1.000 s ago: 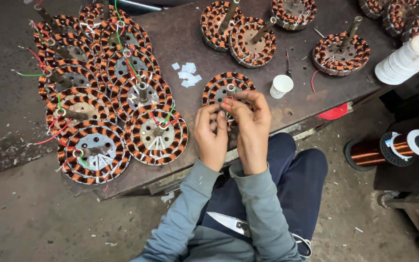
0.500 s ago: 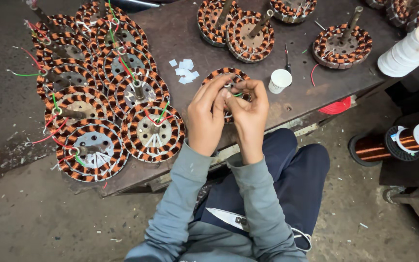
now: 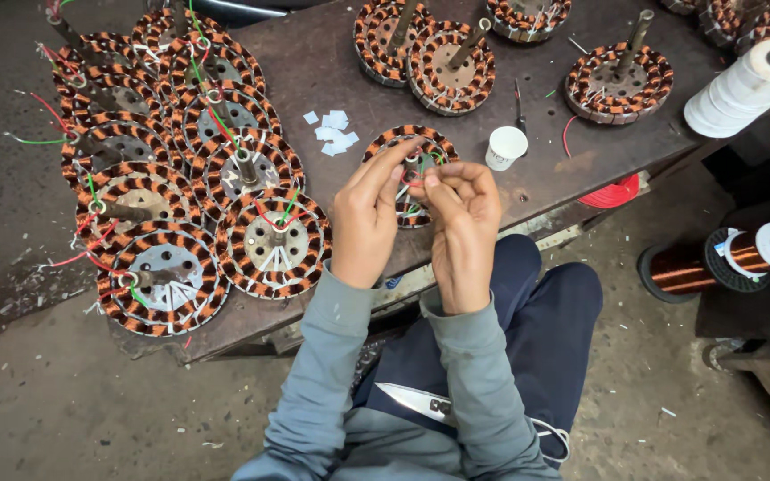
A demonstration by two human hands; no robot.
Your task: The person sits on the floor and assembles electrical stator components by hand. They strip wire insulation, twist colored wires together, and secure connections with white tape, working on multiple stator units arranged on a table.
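Head view: I see both hands pinching the stator's leads.
Left hand (image 3: 365,218): fingertips closed on wires.
Right hand (image 3: 462,214): closed on red wire (image 3: 410,182), held above stator (image 3: 412,151) for access.

A: What do the hands hold?
B: Left hand (image 3: 365,223) and right hand (image 3: 462,218) meet over a stator (image 3: 387,142) on the bench (image 3: 331,71), fingertips pinching its red and green leads (image 3: 413,175).

A: Surroundings?
B: Wound stators (image 3: 167,276) stacked at left; paper bits (image 3: 333,134) and a white cup (image 3: 505,147) beside the hands; scissors (image 3: 421,403) on the lap; a copper wire spool (image 3: 715,263) at right.
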